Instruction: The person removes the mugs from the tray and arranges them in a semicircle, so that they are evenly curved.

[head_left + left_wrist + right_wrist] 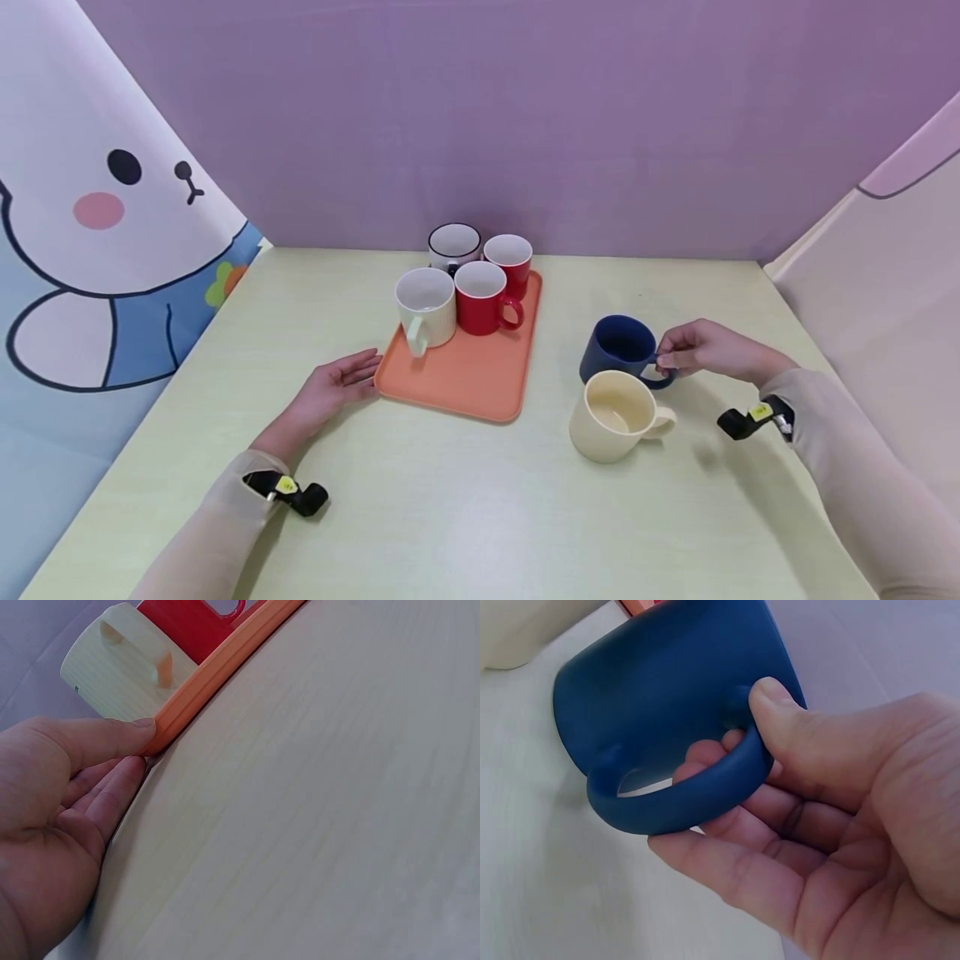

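At the right, my right hand [701, 346] grips the handle of a dark blue mug [682, 682], thumb [776, 697] on its upper end and fingers passing through and below. Just in front of it stands a cream mug [609, 417], overlapping the blue one in the head view. My left hand [337, 387] holds the near left corner of an orange tray [465, 375], with its thumb on the rim and its fingers lower down. Toward the back of the tray are an off-white ribbed mug [427, 304], two red mugs, the nearer one [476, 312] with its handle outward, and a white mug with a dark rim [453, 242].
A purple backdrop [487, 125] rises behind the table [450, 517]. Printed cloth [82, 275] with a cartoon animal hangs along the left, and a pale cloth [900, 292] stands at the right. Bare tabletop lies between the tray and the cream mug.
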The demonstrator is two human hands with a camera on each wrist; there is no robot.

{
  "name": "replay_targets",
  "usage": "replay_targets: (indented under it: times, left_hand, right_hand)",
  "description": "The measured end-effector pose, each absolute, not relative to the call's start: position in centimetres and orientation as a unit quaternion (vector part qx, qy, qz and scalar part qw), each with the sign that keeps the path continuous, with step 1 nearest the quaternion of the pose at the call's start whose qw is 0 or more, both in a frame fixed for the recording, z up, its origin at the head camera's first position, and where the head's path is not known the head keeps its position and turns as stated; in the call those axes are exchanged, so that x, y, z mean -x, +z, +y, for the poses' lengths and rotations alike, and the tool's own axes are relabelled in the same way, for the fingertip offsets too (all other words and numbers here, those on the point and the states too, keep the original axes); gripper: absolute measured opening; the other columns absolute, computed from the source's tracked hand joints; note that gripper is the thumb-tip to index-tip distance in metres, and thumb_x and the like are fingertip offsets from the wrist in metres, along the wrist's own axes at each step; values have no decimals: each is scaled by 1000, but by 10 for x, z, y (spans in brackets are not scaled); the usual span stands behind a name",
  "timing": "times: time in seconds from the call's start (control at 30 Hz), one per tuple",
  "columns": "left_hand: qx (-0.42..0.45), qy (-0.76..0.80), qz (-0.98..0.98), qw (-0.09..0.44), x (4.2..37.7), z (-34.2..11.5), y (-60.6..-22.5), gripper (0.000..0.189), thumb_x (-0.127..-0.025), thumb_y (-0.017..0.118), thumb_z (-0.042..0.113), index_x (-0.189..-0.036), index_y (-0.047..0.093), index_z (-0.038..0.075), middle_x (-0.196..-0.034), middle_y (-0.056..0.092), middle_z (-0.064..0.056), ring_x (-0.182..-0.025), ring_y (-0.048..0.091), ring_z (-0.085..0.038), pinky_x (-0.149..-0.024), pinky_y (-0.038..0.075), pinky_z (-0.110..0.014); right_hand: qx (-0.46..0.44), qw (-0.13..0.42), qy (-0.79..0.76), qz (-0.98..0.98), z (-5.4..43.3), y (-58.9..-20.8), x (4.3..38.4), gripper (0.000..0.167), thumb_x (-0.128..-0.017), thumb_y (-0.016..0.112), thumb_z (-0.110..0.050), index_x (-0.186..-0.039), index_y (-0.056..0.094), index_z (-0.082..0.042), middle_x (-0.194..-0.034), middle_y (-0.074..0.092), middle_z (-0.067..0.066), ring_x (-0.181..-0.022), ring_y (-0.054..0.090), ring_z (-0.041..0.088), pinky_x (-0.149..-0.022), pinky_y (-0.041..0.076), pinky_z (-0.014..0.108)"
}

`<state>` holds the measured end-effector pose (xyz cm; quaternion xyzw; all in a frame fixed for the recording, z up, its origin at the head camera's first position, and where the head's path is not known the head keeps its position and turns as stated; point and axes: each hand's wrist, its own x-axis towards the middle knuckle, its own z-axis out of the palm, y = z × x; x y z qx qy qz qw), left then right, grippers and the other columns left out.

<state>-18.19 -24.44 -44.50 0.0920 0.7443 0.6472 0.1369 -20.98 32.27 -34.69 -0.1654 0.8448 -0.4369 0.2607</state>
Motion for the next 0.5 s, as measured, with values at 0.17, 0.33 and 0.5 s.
replay_targets:
  times: [0.17, 0.33, 0.5]
  left_hand:
    - [-89, 639, 752, 133, 182, -245, -446, 65, -94, 64, -5, -151, 33, -6, -150, 41, -26, -135, 43, -39, -97, 50, -23]
    - [-89, 636, 755, 132, 182, -245, -446, 65, -94, 64, -4, -152, 33, -5, -150, 41, -25, -135, 43, -38, -98, 50, -23]
    - [-92, 636, 755, 133, 181, -245, -445, 65, -95, 63, -3, -152, 32, -5, -150, 41, -25, -135, 43, -39, -98, 50, -25]
  right_hand:
    - [182, 265, -443, 837, 325, -348, 209, 17, -97, 60, -3, -95, 62, 13, -90, 70, 15, -83, 66, 12, -80, 59, 27]
    - [209, 288, -460, 813, 329, -352, 212, 18, -98, 58, -2, -96, 61, 16, -90, 72, 8, -85, 67, 11, -80, 59, 28]
    - [234, 308, -478, 789, 333, -356, 215, 15, -99, 56, 0, -96, 60, 14, -91, 73, 8, -86, 68, 11, -81, 60, 28]
